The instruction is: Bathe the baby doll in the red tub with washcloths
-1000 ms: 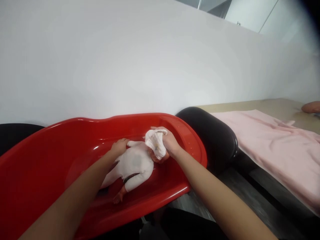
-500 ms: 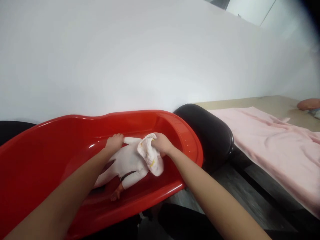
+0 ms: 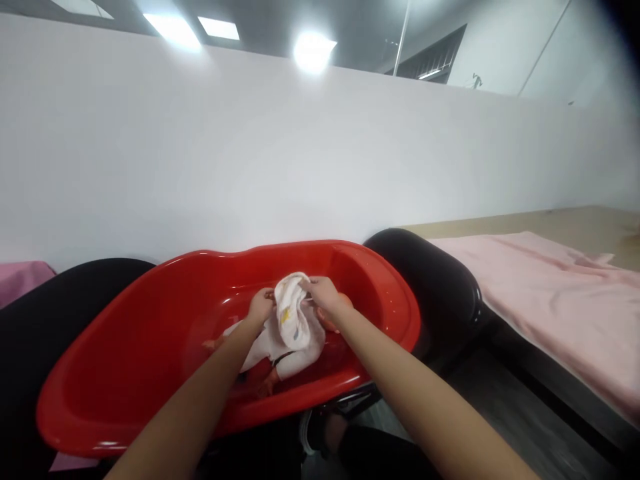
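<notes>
Inside the glossy red plastic tub (image 3: 150,373), both hands, left (image 3: 261,307) and right (image 3: 323,295), grasp a white cloth (image 3: 295,320) over a white-clothed doll (image 3: 267,347).

Both hands (image 3: 262,308) (image 3: 323,295) gripping white cloth (image 3: 295,319) over doll (image 3: 270,347), inside red tub (image 3: 125,373)

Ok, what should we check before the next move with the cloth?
1. Right hand pinching cloth: ok.
2. Left hand on doll: ok; how firm the grip is, cannot tell.
3. Doll lying inside tub: ok.
4. Doll's face clear of cloth: cannot tell, the cloth hides it.
5. Water in tub: cannot tell.
6. Towel spread out on the right: ok.
</notes>
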Demonstrator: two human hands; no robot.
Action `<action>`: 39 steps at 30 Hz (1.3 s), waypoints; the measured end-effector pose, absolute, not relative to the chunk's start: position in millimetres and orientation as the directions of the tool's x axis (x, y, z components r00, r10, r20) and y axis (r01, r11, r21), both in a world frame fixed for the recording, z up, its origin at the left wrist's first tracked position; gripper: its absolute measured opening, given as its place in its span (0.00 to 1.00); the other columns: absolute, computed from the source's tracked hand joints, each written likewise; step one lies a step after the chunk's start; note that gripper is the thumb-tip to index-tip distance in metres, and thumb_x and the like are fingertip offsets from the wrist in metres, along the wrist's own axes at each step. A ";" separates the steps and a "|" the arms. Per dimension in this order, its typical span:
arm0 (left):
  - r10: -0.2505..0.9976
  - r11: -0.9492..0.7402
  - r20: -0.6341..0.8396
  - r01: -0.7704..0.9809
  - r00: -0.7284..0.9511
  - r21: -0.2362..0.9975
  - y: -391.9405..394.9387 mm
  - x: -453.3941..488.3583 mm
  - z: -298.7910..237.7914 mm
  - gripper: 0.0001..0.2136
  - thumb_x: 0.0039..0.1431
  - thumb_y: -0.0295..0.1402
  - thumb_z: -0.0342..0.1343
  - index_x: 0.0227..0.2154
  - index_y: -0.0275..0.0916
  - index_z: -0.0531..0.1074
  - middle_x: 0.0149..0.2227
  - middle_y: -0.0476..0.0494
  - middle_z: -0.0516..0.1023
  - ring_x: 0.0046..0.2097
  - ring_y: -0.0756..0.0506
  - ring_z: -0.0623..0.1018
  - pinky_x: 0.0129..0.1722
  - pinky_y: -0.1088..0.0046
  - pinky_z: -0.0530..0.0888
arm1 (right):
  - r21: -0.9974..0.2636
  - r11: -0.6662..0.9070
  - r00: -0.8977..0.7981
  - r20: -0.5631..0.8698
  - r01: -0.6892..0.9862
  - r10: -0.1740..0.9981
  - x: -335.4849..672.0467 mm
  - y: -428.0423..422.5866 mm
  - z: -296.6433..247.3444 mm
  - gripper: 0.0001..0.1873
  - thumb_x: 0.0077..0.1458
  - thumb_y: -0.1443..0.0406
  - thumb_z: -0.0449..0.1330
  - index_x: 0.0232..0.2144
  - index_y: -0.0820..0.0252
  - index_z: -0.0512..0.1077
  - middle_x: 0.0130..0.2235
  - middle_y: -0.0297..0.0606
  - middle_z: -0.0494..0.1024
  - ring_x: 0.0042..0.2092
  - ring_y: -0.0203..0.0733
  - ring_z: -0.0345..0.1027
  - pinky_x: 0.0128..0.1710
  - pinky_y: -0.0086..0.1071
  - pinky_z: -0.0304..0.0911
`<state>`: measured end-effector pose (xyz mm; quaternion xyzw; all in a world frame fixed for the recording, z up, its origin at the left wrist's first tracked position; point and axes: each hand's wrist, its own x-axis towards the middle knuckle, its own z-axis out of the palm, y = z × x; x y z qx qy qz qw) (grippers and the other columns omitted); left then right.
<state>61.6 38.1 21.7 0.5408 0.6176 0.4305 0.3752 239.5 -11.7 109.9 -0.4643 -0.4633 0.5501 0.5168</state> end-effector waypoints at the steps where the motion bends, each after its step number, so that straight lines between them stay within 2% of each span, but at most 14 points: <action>1: 0.991 0.057 -0.016 0.320 -0.131 0.946 35.8 62.2 21.7 0.15 0.48 0.22 0.53 0.41 0.35 0.73 0.41 0.39 0.80 0.39 0.45 0.78 0.39 0.71 0.74 | -0.987 0.005 0.048 -0.002 -0.160 0.999 233.3 -3.4 112.0 0.12 0.48 0.57 0.61 0.25 0.61 0.73 0.24 0.35 0.74 0.25 0.36 0.67 0.25 0.29 0.66; 3: 0.988 0.112 -0.083 0.241 -0.129 0.964 31.7 61.6 21.3 0.18 0.47 0.22 0.53 0.43 0.36 0.72 0.44 0.39 0.79 0.40 0.45 0.78 0.36 0.73 0.74 | -0.987 0.081 0.201 0.052 -0.139 0.978 221.0 13.3 112.9 0.14 0.53 0.55 0.56 0.27 0.60 0.71 0.26 0.35 0.74 0.28 0.36 0.68 0.28 0.29 0.66; 6: 0.982 0.174 -0.162 0.143 -0.097 0.974 25.5 56.5 17.7 0.24 0.45 0.21 0.52 0.48 0.38 0.69 0.47 0.39 0.77 0.41 0.46 0.77 0.32 0.75 0.71 | -0.982 0.180 0.326 0.190 0.061 0.926 206.4 30.3 98.6 0.19 0.59 0.53 0.48 0.26 0.58 0.68 0.26 0.34 0.72 0.29 0.36 0.65 0.31 0.29 0.63; 9: 0.987 0.161 -0.158 0.087 -0.040 0.983 18.8 49.1 13.0 0.26 0.43 0.20 0.51 0.49 0.39 0.67 0.48 0.39 0.75 0.43 0.46 0.77 0.34 0.76 0.71 | -0.913 0.152 0.211 0.245 0.379 0.946 198.3 33.3 69.7 0.19 0.59 0.53 0.49 0.23 0.58 0.66 0.26 0.35 0.71 0.31 0.38 0.64 0.34 0.30 0.59; 11: 0.988 0.157 -0.156 0.056 -0.016 0.986 15.0 45.3 12.0 0.26 0.44 0.22 0.52 0.50 0.39 0.67 0.49 0.39 0.75 0.44 0.46 0.76 0.36 0.75 0.72 | -0.847 0.157 0.092 0.235 0.508 0.968 195.2 31.2 53.3 0.17 0.58 0.55 0.51 0.23 0.58 0.68 0.28 0.37 0.72 0.33 0.38 0.64 0.36 0.31 0.58; 13: 0.987 0.161 -0.161 0.050 -0.012 0.986 12.1 43.7 12.9 0.25 0.46 0.24 0.53 0.50 0.40 0.66 0.49 0.39 0.75 0.45 0.46 0.76 0.37 0.75 0.72 | -0.861 0.174 0.041 0.220 0.477 0.975 192.4 29.0 45.7 0.18 0.59 0.54 0.50 0.27 0.58 0.70 0.31 0.37 0.74 0.34 0.38 0.65 0.38 0.30 0.59; 16: 0.988 0.151 -0.150 0.061 -0.024 0.987 9.1 44.8 15.1 0.23 0.46 0.26 0.54 0.49 0.40 0.67 0.49 0.39 0.75 0.45 0.46 0.76 0.37 0.74 0.72 | -0.944 0.187 0.049 0.208 0.270 0.977 187.5 27.3 50.4 0.21 0.60 0.50 0.47 0.30 0.58 0.70 0.32 0.35 0.74 0.35 0.37 0.66 0.38 0.29 0.60; 18: 0.990 0.136 -0.134 0.066 -0.036 0.988 8.1 46.1 15.6 0.23 0.46 0.25 0.53 0.49 0.40 0.67 0.50 0.39 0.74 0.45 0.46 0.76 0.36 0.74 0.72 | -0.961 0.233 0.062 0.244 0.148 0.968 185.2 26.5 58.7 0.20 0.58 0.50 0.48 0.31 0.58 0.69 0.32 0.34 0.73 0.36 0.37 0.66 0.39 0.29 0.61; 22: 0.989 0.144 -0.142 0.035 -0.048 0.989 10.2 46.7 14.6 0.24 0.47 0.23 0.52 0.50 0.39 0.65 0.53 0.38 0.72 0.44 0.47 0.77 0.35 0.76 0.72 | -0.944 0.327 0.169 0.316 -0.042 0.934 187.8 27.0 72.5 0.17 0.57 0.52 0.50 0.36 0.58 0.69 0.37 0.35 0.74 0.40 0.38 0.67 0.44 0.30 0.62; 25: 0.988 0.147 -0.146 0.021 -0.047 0.989 13.6 46.3 13.5 0.23 0.47 0.24 0.54 0.50 0.38 0.66 0.53 0.37 0.71 0.43 0.47 0.76 0.35 0.76 0.72 | -0.937 0.320 0.230 0.284 -0.137 0.931 194.8 29.1 79.0 0.19 0.57 0.52 0.49 0.41 0.58 0.69 0.39 0.36 0.75 0.41 0.38 0.68 0.44 0.31 0.64; 28: 0.989 0.141 -0.138 0.045 -0.054 0.989 16.0 46.7 11.6 0.22 0.48 0.25 0.54 0.49 0.39 0.67 0.51 0.38 0.73 0.44 0.47 0.76 0.35 0.76 0.72 | -0.935 0.328 0.289 0.280 -0.136 0.915 202.0 28.1 87.5 0.19 0.58 0.53 0.49 0.44 0.57 0.69 0.41 0.36 0.75 0.43 0.39 0.69 0.47 0.34 0.64; 32: 0.988 0.135 -0.128 0.085 -0.086 0.987 16.6 47.9 8.8 0.22 0.49 0.24 0.53 0.50 0.38 0.66 0.51 0.38 0.73 0.43 0.47 0.76 0.35 0.75 0.72 | -0.907 0.419 0.298 0.390 -0.039 0.871 206.6 23.2 99.9 0.22 0.58 0.57 0.49 0.52 0.55 0.68 0.53 0.39 0.72 0.57 0.41 0.61 0.59 0.37 0.55; 35: 0.986 0.139 -0.129 0.096 -0.102 0.986 15.0 49.4 10.2 0.22 0.50 0.24 0.52 0.50 0.38 0.66 0.51 0.37 0.73 0.42 0.47 0.76 0.36 0.74 0.73 | -0.905 0.425 0.159 0.420 0.005 0.893 202.7 21.9 98.1 0.24 0.59 0.56 0.50 0.55 0.55 0.67 0.58 0.38 0.69 0.62 0.42 0.56 0.63 0.38 0.49; 39: 0.988 0.137 -0.130 0.077 -0.084 0.988 9.7 51.7 18.4 0.21 0.51 0.23 0.51 0.51 0.38 0.66 0.48 0.38 0.76 0.42 0.46 0.78 0.37 0.72 0.74 | -0.930 0.362 -0.168 0.348 0.064 0.922 188.4 19.2 78.6 0.24 0.58 0.54 0.53 0.54 0.56 0.70 0.56 0.39 0.71 0.61 0.45 0.59 0.63 0.42 0.51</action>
